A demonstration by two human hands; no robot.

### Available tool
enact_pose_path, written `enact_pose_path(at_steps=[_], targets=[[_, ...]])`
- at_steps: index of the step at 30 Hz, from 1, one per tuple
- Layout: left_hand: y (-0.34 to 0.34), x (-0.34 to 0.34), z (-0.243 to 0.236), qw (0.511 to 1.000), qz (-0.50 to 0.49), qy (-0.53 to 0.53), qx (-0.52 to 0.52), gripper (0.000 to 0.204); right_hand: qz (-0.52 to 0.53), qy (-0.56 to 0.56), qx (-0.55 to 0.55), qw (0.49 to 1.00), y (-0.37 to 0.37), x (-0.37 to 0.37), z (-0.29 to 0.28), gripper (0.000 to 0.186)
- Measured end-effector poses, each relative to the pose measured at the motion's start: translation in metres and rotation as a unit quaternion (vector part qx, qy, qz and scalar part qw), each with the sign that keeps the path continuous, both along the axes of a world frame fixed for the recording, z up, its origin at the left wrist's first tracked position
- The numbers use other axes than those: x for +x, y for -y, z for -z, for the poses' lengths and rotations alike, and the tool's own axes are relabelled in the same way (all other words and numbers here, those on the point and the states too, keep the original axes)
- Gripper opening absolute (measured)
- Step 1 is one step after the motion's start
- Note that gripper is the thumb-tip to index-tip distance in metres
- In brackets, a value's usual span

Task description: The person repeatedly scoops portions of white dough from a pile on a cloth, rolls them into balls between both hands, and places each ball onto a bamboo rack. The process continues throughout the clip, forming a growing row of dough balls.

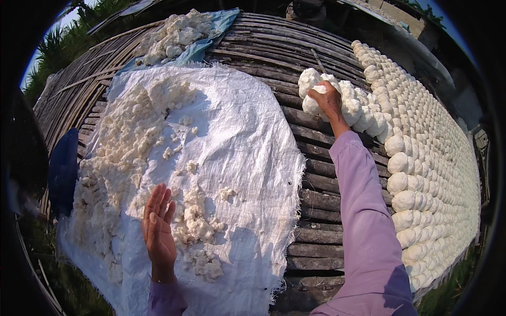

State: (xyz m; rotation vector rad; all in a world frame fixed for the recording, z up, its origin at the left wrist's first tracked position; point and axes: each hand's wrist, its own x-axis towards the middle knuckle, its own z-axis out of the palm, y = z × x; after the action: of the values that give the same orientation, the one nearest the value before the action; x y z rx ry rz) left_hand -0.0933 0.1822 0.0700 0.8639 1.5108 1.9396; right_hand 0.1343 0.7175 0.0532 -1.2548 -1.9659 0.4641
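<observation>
My right hand (326,100), at the end of a lilac sleeve, is closed around a white dough-like lump (314,108) at the left end of a short cluster of similar balls (361,118) on the dark bamboo slats. My left hand (158,221) is open, fingers slightly curled and palm turned sideways, with nothing in it. It is over a white woven sheet (253,158), beside loose crumbly white clumps (195,216). A larger spread of the crumbly material (121,126) covers the sheet's left part.
Dense rows of white balls (432,195) fill the platform's right side. A pile of white crumbles (168,37) lies on blue plastic (216,23) at the back. A dark blue object (62,171) sits at the left edge. Slatted bamboo (274,50) forms the surface, with plants (39,73) beyond.
</observation>
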Motion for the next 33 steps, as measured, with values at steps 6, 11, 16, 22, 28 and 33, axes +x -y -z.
enact_pose_path(at_steps=[6,11,16,22,28,33], targets=[[0.084,-0.018,0.015,0.978,-0.181,-0.025,-0.096,0.072,0.030,0.121,0.071,0.990,-0.014,-0.016,0.050,0.058],[0.130,-0.025,0.015,0.967,-0.236,-0.014,-0.091,0.068,0.040,0.221,0.024,0.974,-0.015,-0.018,0.041,0.065],[0.169,-0.030,0.012,0.958,-0.276,0.003,-0.075,0.066,0.029,0.270,0.110,0.956,0.039,-0.068,-0.027,0.069],[0.185,-0.075,0.019,0.959,-0.263,0.021,-0.099,0.079,-0.404,0.029,-0.296,0.865,0.243,-0.187,-0.042,0.054],[0.191,-0.120,0.051,0.932,-0.313,0.109,-0.147,0.094,-0.585,0.029,-0.251,0.771,0.416,-0.310,-0.024,0.074],[0.187,-0.163,0.076,0.900,-0.375,0.031,-0.222,0.092,-0.505,0.088,-0.179,0.840,0.445,-0.410,0.001,0.100]])
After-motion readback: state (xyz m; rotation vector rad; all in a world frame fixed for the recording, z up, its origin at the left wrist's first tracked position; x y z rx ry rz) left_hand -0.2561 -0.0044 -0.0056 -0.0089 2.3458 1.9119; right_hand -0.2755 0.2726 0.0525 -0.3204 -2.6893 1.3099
